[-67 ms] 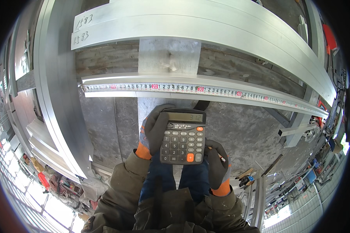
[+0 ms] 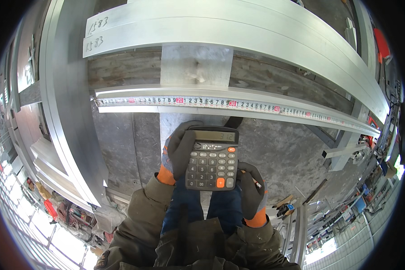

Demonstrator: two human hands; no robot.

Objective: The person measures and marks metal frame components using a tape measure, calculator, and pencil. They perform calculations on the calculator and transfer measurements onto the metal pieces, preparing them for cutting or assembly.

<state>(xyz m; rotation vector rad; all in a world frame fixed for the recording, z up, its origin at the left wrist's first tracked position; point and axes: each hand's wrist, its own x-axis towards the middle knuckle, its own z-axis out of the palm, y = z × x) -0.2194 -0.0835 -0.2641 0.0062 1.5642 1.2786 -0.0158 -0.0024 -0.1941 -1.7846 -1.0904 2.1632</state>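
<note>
A black desk calculator (image 2: 212, 158) with grey keys and two orange keys is held in front of me. My left hand (image 2: 177, 150), in a dark glove with an orange cuff, grips its left side and back. My right hand (image 2: 251, 191), gloved the same way, rests at the calculator's lower right corner with the thumb by the keys; it also seems to pinch a thin pencil. Just beyond, a tape measure (image 2: 220, 102) lies stretched along a long aluminium profile (image 2: 301, 118).
Two more aluminium profiles (image 2: 238, 27) with handwritten marks at their left ends lie farther away on a support. A tall metal beam (image 2: 72, 103) runs down the left. Below are a concrete floor (image 2: 283, 153), my legs and scattered tools at the lower right.
</note>
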